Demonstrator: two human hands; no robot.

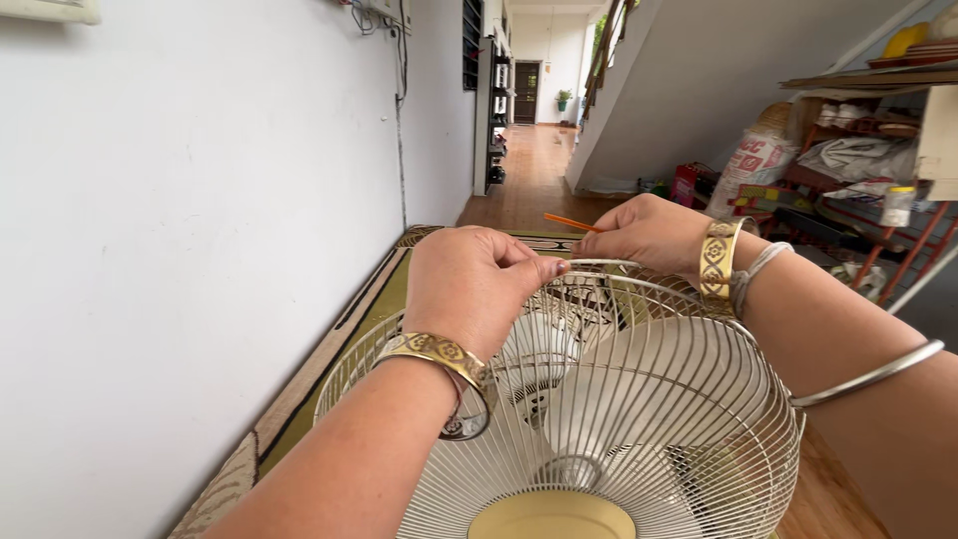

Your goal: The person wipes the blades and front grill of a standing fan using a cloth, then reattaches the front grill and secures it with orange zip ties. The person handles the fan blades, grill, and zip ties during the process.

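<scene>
Head view: a white wall runs close along the left, and a patterned mat lies between it and the fan, leaving little room on that side. To the right a sloped stair underside and cluttered shelves hem in the space; a wooden floor runs open toward a far door.

The fan fills the near centre, its wire grille tilted toward the camera, its lower edge cut off by the frame. Pale blades show through the wires, partly hidden by both forearms.

The left hand rests on the grille's far rim, fingers curled together, thumb tip pressed to the wire. The right hand lies just beside it on the same rim, fingers closed on a thin orange stick; how the stick is gripped is hidden behind the knuckles. Gold cuffs circle both wrists.
</scene>
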